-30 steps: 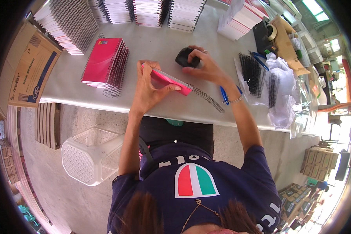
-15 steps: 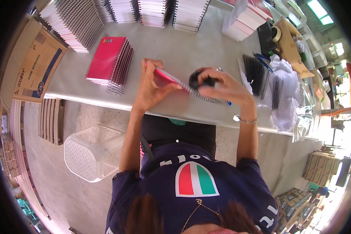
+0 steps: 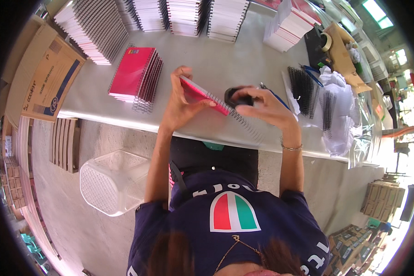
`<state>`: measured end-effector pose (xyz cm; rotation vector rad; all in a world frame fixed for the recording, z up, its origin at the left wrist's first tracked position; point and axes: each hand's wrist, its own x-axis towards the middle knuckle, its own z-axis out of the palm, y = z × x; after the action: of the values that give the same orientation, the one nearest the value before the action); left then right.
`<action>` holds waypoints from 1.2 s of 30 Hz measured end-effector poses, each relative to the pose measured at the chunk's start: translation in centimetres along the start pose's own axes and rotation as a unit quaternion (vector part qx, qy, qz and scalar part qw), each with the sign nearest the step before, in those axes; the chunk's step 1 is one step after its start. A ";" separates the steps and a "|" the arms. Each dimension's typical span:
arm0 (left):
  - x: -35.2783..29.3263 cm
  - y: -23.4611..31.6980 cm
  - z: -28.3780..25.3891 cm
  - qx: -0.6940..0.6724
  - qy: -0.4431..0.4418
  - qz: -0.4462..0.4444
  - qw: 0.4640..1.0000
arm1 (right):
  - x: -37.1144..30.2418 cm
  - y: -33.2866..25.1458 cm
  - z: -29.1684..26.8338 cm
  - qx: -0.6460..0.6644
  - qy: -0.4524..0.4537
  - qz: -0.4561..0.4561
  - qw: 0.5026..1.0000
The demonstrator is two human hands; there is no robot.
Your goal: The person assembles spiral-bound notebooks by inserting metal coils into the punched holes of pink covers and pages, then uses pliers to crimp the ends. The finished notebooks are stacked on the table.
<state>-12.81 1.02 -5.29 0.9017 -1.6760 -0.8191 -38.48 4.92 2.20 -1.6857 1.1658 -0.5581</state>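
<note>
Thin notebook with glossy pink cover [image 3: 198,94] is being pinched between thumb and fingers of left hand [image 3: 181,103], over grey-covered table [image 3: 198,55]. Its long edge is being angled away from that grip, down-right. Dark wire spiral coil [image 3: 242,121] is being carried along that edge, tail being left free beyond the corner, roughly in line. Rounded black object [image 3: 232,97] is being grasped by right hand [image 3: 266,108], nearer the tail; contact can't be told, blurred.

Smooth notebook cover [image 3: 194,94], matt cardboard carton [image 3: 45,77]

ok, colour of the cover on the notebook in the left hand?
Pinkish red notebook cover; the head view shows it.
</note>
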 end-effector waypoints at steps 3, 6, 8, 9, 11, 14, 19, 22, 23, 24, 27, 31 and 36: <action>0.9 -0.1 -0.2 -0.045 -0.009 -0.019 0.999 | 0.5 0.2 -0.7 0.308 -0.043 -0.045 0.949; 0.4 -0.3 -0.6 -0.033 -0.052 -0.031 0.998 | 1.1 -0.3 0.2 0.163 0.005 -0.046 0.986; 0.0 -0.1 -0.7 -0.024 -0.064 -0.060 0.996 | 0.4 -0.3 0.5 0.265 -0.021 -0.023 0.964; 0.4 -0.2 -0.7 -0.050 -0.060 -0.061 0.995 | 1.0 -0.4 0.2 0.161 0.003 -0.038 0.986; 1.3 -0.7 -0.9 -0.103 -0.059 -0.063 0.991 | 2.6 -0.8 0.0 -0.045 0.054 -0.065 0.995; 0.3 -0.4 -1.2 -0.088 -0.089 -0.099 0.987 | 2.0 -1.8 0.7 0.040 0.024 -0.019 0.999; 1.4 -0.3 -1.4 -0.058 -0.077 -0.074 0.993 | 2.4 -2.1 0.9 0.060 0.001 -0.036 0.998; 0.8 -0.5 -1.4 -0.068 -0.094 -0.082 0.990 | 3.7 -1.0 1.3 0.131 0.023 0.030 0.991; 0.4 -0.4 -1.2 -0.077 -0.101 -0.093 0.988 | 3.9 -0.5 1.6 0.032 0.064 -0.019 0.997; 0.3 -0.2 -1.2 -0.082 -0.099 -0.096 0.987 | 4.2 -0.1 1.8 -0.067 0.105 -0.069 0.990; 1.0 -0.1 -1.4 -0.091 -0.094 -0.096 0.987 | 4.1 -1.5 1.7 -0.049 0.106 -0.060 0.991; 0.5 -0.7 -1.4 -0.098 -0.108 -0.107 0.984 | 3.6 -0.9 2.0 0.076 0.051 -0.038 0.995; 1.4 -0.6 -1.3 -0.104 -0.098 -0.082 0.986 | 3.8 -1.3 1.9 0.193 0.030 0.000 0.981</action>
<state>-11.74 -0.56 -4.85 0.8425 -1.6603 -1.2040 -34.79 2.53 1.97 -1.3440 1.0213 -0.7853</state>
